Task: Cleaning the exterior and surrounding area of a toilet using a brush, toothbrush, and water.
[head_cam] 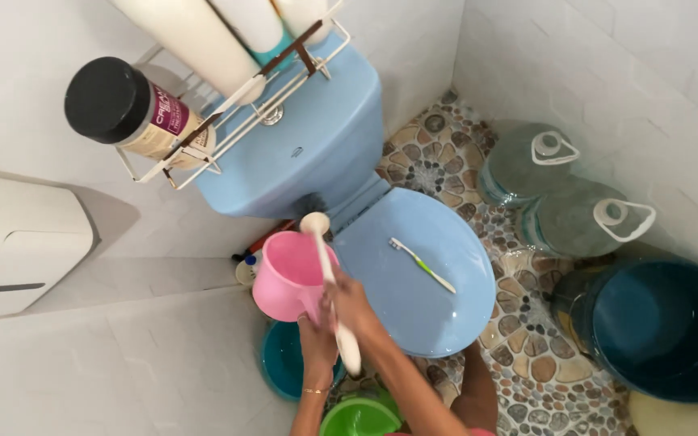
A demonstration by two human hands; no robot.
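A small bathroom is seen from above, walled in white tile (123, 363) and floored with a pebble-pattern mosaic (527, 339). A blue toilet is set against the far wall, its lid (422, 299) closed and its tank (317, 145) behind it. One green-and-white toothbrush (422, 265) is laid on the lid, its long axis running diagonally from far left to near right, the bristle head at the far left end. Just left of the toilet, one pink plastic dipper (288, 274) is held with its open mouth facing up. It is gripped from below by the left hand (317, 339), the fingers wrapped shut around its handle. One long cream-coloured brush handle (329, 282) is held by the right hand (349, 303), whose fingers are closed around its middle; its long axis runs near to far, the rounded end pointing toward the tank and resting over the dipper's rim. A white wire rack (236, 121) is mounted above the tank, and one black-capped jar (135, 109) and three pale bottles (195, 36) are held in it. A white wall dispenser (18, 242) is seen at the left. At the right, two large clear water jugs (527, 165) with white handles are placed beside one dark blue bucket (660, 327). Near the person's arms, one teal basin (284, 363) and one green basin (359, 417) are set on the floor.
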